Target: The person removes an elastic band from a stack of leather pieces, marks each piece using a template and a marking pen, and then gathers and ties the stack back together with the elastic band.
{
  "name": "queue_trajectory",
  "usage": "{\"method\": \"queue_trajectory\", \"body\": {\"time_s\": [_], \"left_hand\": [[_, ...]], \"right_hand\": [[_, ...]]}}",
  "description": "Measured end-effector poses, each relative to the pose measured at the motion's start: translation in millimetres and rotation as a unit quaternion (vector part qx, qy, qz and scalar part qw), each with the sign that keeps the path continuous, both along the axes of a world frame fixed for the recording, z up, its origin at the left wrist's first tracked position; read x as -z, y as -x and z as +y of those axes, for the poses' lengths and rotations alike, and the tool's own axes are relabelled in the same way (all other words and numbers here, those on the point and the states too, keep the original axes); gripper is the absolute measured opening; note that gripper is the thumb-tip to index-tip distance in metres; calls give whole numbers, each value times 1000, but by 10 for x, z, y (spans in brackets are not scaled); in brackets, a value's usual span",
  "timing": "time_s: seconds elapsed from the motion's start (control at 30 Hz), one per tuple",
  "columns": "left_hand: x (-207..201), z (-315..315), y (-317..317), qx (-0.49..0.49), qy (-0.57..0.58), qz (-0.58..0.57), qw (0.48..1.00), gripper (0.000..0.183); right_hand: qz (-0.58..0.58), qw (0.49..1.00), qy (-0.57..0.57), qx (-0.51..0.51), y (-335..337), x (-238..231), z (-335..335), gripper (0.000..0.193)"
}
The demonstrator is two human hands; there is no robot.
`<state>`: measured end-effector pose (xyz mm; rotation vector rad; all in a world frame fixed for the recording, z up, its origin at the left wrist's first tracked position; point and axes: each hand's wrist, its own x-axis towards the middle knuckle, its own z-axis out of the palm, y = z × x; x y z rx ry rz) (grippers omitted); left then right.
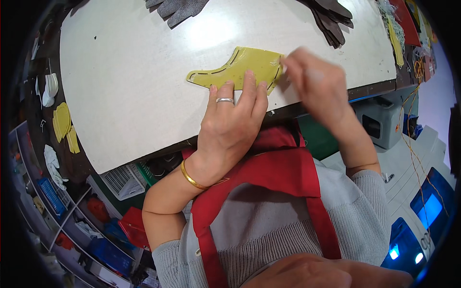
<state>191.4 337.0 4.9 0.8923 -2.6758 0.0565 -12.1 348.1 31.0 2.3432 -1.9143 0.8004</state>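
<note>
A flat yellow pattern piece (257,60), shaped like a shoe upper with dark dashes along its edges, lies on the white tabletop. My left hand (230,110) rests on its near edge, fingers stretched out and apart, pressing it down. A ring and a gold bangle are on this hand and wrist. At the pattern piece's right edge is my right hand (319,81), closed and smeared by motion. Something small and whitish shows by its fingertips, too blurred to name.
Dark leather gloves (180,10) and a stack of dark leather pieces (331,21) lie at the table's far side. Yellow pieces (61,122) and white gloves (54,165) sit off the left edge. A grey machine (382,120) stands right of me, with shelves (72,211) at lower left.
</note>
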Motion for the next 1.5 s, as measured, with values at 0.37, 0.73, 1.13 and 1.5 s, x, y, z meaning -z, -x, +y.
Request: {"method": "queue_trajectory", "body": {"time_s": [0.37, 0.73, 1.13, 1.5], "left_hand": [[-62, -190, 31, 14, 78, 20, 997, 28], [78, -1393, 307, -64, 115, 111, 985, 16], [65, 47, -341, 14, -13, 161, 987, 43], [47, 194, -386, -76, -141, 111, 981, 64]], "right_hand": [[-162, 956, -244, 18, 76, -189, -549, 27], [47, 991, -26, 125, 985, -165, -525, 26], [-319, 906, -268, -76, 183, -71, -480, 25], [-148, 962, -212, -85, -171, 190, -463, 24]]}}
